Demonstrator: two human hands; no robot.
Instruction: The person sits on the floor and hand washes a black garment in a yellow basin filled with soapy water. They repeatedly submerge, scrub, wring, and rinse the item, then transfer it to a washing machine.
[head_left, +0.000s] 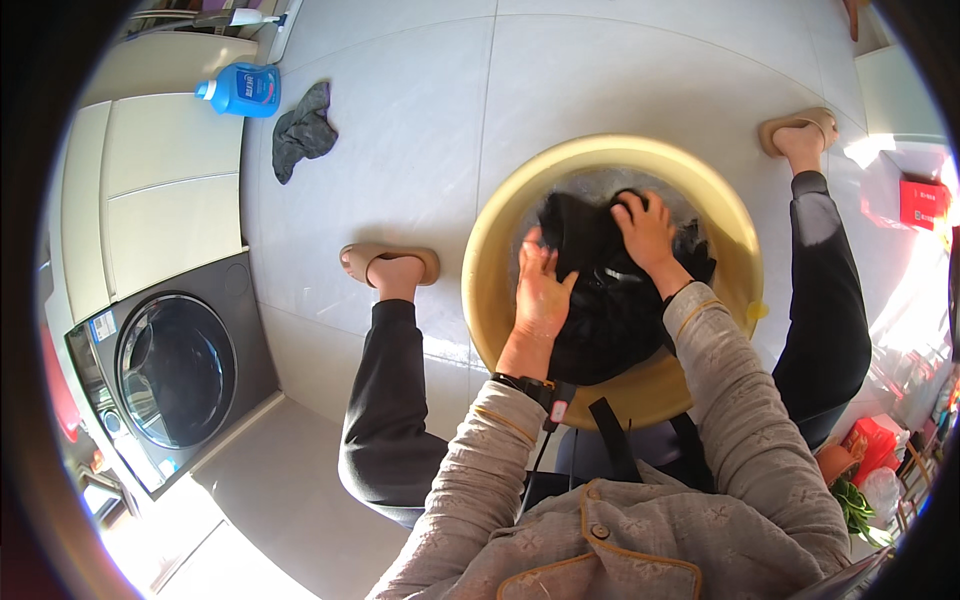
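Observation:
A large yellow plastic basin (487, 300) stands on the floor between my legs, with some water in it. Dark wet cloth (600, 322) fills much of the basin. My left hand (544, 289) is at the cloth's left side, palm partly turned up, fingers apart, not closed on it. On the cloth's upper right part rests my right hand (645, 229), fingers spread and bent; whether they grip a fold is unclear. Part of the cloth lies under my hands and is hidden.
A dark crumpled cloth (304, 133) lies on the tiled floor at upper left, near a blue detergent bottle (251, 90). A front-loading washing machine (176, 371) stands at left beside pale cabinets (172, 142). Red packages (870, 446) and a leafy green plant (853, 506) are at lower right.

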